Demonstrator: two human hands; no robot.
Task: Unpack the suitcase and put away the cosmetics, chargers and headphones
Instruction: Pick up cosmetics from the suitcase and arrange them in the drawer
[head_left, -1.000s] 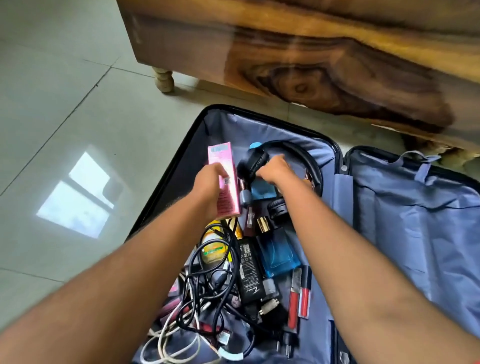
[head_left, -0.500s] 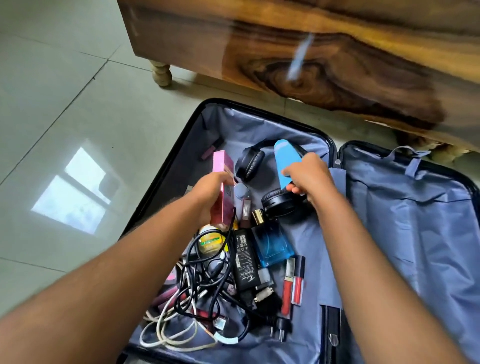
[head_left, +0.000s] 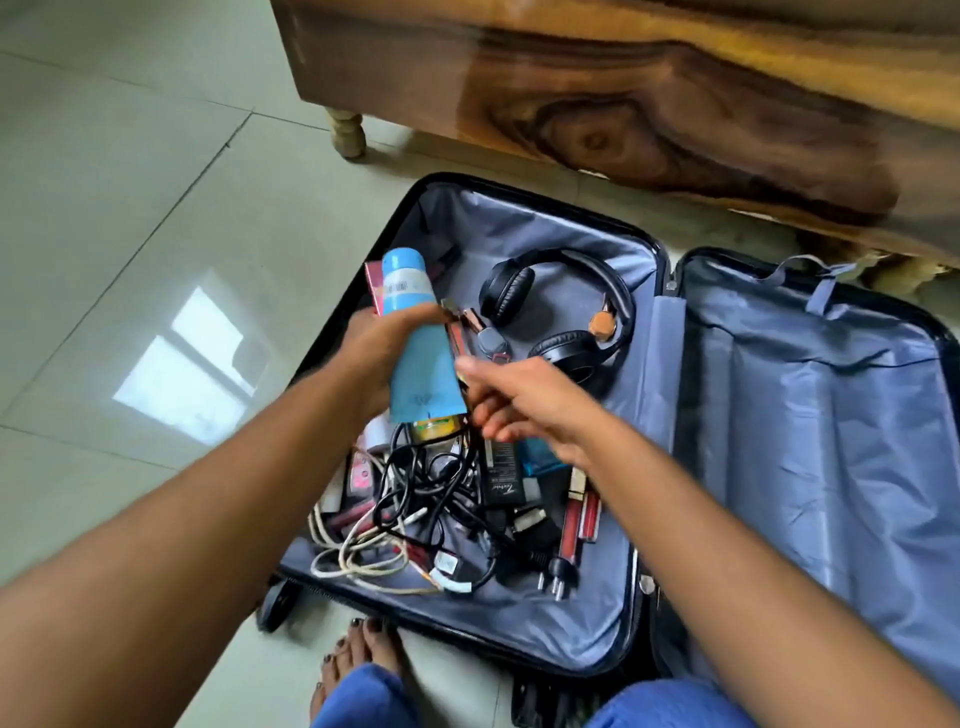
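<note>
I am seeing a bare foot (head_left: 358, 670) nearest me at the open suitcase (head_left: 530, 218) edge, then tangled cables (head_left: 415, 499) and a black charger (head_left: 503, 475) lying in its left half. Above them my left hand (head_left: 384, 348) is now gripping the blue tube (head_left: 421, 343) together with the pink box (head_left: 375, 286); half a second ago the right held that tube. The right hand (head_left: 524, 405) is hovering beside it, fingers loose, holding nothing. Farther back, the black headphones (head_left: 561, 306) are lying on the lining.
</note>
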